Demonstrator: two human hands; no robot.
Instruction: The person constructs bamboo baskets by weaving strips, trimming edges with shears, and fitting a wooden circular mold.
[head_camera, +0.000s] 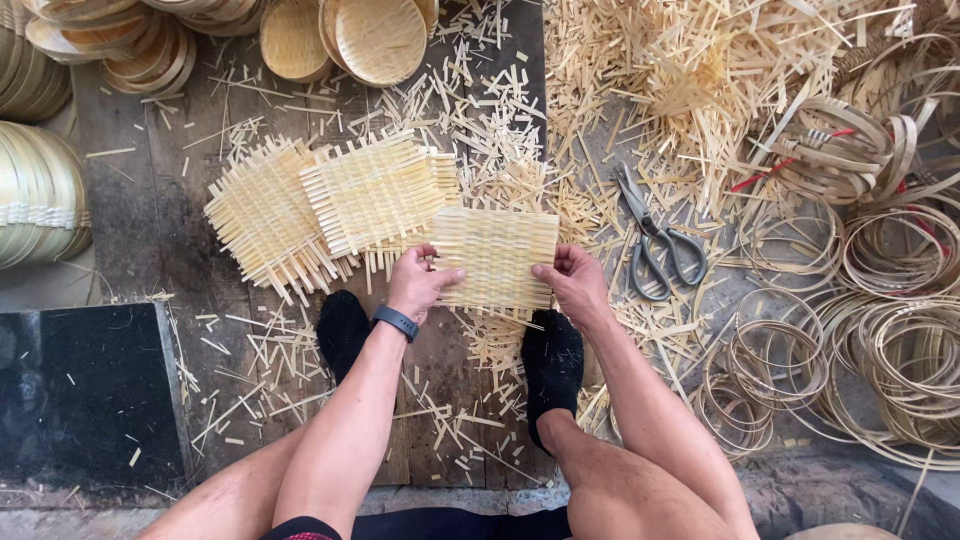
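Your left hand (418, 281) and right hand (570, 278) both grasp a small square woven bamboo mat (495, 257), one on each side edge, thumbs on top, fingers curled under. You hold the mat flat above the plank floor (150, 220), just beyond your feet in black socks (345, 330). A dark wristband (396, 322) sits on your left wrist. Just left of the held mat lie two more woven mats (320, 205), overlapping, their strip ends ragged and untrimmed. Grey-handled scissors (655, 240) rest on the floor near your right hand, blades shut and pointing away from you. Loose bamboo offcuts (690, 90) pile thickly up and to the right, thinner around your feet. Coiled bamboo hoops (880, 340) are heaped at far right. Finished round shallow baskets (375, 38) are stacked along the top edge, with more stacks at the left edge. A black mat (85, 395) lies at lower left.
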